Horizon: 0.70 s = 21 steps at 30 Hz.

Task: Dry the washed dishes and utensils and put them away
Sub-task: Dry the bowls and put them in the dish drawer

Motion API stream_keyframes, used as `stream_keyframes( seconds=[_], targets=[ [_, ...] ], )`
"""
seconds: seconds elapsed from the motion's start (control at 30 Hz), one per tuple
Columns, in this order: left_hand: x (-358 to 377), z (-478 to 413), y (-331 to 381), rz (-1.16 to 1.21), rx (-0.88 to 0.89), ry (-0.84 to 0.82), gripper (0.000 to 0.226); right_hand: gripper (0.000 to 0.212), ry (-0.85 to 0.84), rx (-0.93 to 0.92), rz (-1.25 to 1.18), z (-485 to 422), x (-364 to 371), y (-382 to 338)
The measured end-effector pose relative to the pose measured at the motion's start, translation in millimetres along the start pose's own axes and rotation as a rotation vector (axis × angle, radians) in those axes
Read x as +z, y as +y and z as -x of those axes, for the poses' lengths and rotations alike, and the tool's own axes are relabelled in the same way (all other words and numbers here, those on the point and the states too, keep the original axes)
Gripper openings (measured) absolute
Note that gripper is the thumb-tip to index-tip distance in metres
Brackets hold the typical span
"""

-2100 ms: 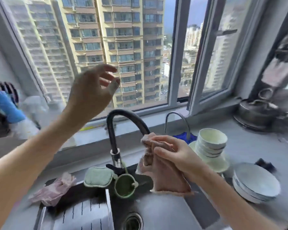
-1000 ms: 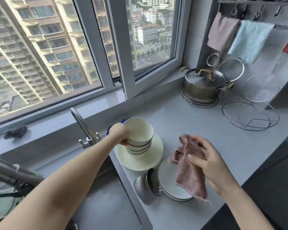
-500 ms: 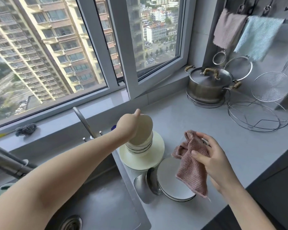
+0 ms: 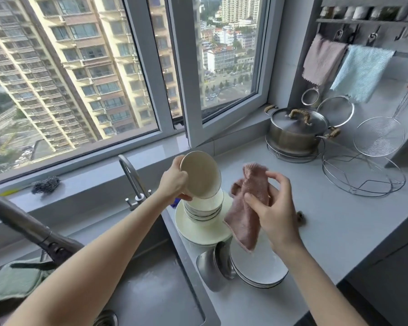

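The left hand grips a tilted cream ceramic bowl above the stacked bowls. The right hand clutches a pink waffle-weave cloth.

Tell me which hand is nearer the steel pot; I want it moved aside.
Right. The right hand, holding the pink cloth, is below-left of the pot; the left hand, gripping a bowl, is farther left.

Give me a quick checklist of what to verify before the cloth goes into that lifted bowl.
1. Bowl firmly held by left hand: ok, fingers wrap its rim.
2. Bowl clear of the stacked bowls: ok, lifted and tilted above them.
3. Pink cloth in right hand: ok, bunched and gripped.
4. Cloth touching bowl: not ok, there is a gap between them.
5. Bowl dry: cannot tell.
6. Bare counter to set it on: ok.
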<state>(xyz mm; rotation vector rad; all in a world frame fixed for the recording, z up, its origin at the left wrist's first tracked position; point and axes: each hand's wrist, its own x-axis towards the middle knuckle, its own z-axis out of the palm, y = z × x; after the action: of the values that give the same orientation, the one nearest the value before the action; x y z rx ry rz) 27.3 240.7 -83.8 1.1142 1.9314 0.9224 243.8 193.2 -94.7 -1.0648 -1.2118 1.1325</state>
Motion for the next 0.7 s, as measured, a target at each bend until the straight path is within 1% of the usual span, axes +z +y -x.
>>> stream_keyframes(
  seconds=[0.03, 0.07, 0.1, 0.13, 0.17, 0.23, 0.3, 0.37, 0.4, 0.43, 0.47, 0.5, 0.53, 0.57, 0.6, 0.63, 0.67, 0.7],
  targets=[
    [-5.0, 5.2, -0.9, 0.092, -0.015, -0.030, 0.056, 0.048, 0.014, -0.042, 0.042, -4.1, 14.3, -2.3],
    [-9.1, 10.3, -2.8, 0.151, -0.002, -0.058, 0.045, 0.045, 0.027, -0.085, 0.106, -9.2, 30.3, -3.4],
    [-12.0, 16.3, -4.2, 0.183, 0.031, -0.087, 0.030, 0.040, 0.030, -0.122, 0.179, -14.7, 47.2, -3.1],
    [-14.5, 21.3, -6.1, 0.197, 0.065, -0.113, 0.021, 0.033, 0.007, -0.148, 0.275, -19.2, 64.4, -1.8],
    [-16.6, 26.1, -7.0, 0.186, 0.107, -0.130, 0.023, 0.027, -0.044, -0.168, 0.388, -21.9, 80.7, 1.4],
    [-24.7, 33.0, -7.5, 0.097, 0.198, -0.111, 0.037, 0.020, -0.196, -0.137, 0.543, -18.8, 107.1, 7.3],
    [-39.9, 37.6, -7.5, 0.021, 0.251, -0.068, 0.041, 0.020, -0.365, -0.073, 0.501, -10.3, 118.9, 4.4],
    [-58.5, 41.5, -11.1, 0.052, 0.195, -0.093, 0.033, 0.021, -0.611, -0.025, 0.396, -3.1, 119.7, -4.6],
    [-65.9, 45.1, -14.0, 0.086, 0.150, -0.144, 0.028, 0.021, -0.744, -0.031, 0.415, -3.5, 115.9, -8.3],
    [-71.3, 49.1, -17.6, 0.104, 0.109, -0.205, 0.024, 0.022, -0.878, -0.087, 0.527, -6.9, 109.1, -9.8],
    [-74.8, 52.9, -21.2, 0.109, 0.078, -0.264, 0.024, 0.022, -0.992, -0.191, 0.708, -9.1, 102.6, -12.4],
    [-76.8, 53.8, -25.4, 0.112, 0.052, -0.309, 0.027, 0.024, -1.067, -0.346, 0.923, -11.5, 97.9, -13.1],
    [-77.3, 53.4, -29.9, 0.124, 0.024, -0.344, 0.033, 0.027, -1.096, -0.581, 1.103, -14.8, 95.7, -12.7],
    [-77.6, 53.3, -34.0, 0.136, -0.007, -0.390, 0.041, 0.027, -1.088, -0.870, 1.199, -19.5, 94.6, -10.4],
    [-78.0, 53.1, -37.6, 0.143, -0.037, -0.448, 0.049, 0.025, -1.030, -1.138, 1.225, -22.7, 94.2, -9.9],
    [-78.4, 54.1, -39.9, 0.152, -0.067, -0.507, 0.054, 0.025, -0.970, -1.336, 1.226, -26.0, 94.0, -10.6],
    [-78.0, 54.8, -42.8, 0.165, -0.093, -0.542, 0.056, 0.026, -0.940, -1.431, 1.209, -29.8, 94.5, -9.9],
    [-77.1, 56.0, -44.5, 0.181, -0.110, -0.546, 0.057, 0.027, -0.957, -1.422, 1.187, -30.0, 96.0, -11.0]
  ],
)
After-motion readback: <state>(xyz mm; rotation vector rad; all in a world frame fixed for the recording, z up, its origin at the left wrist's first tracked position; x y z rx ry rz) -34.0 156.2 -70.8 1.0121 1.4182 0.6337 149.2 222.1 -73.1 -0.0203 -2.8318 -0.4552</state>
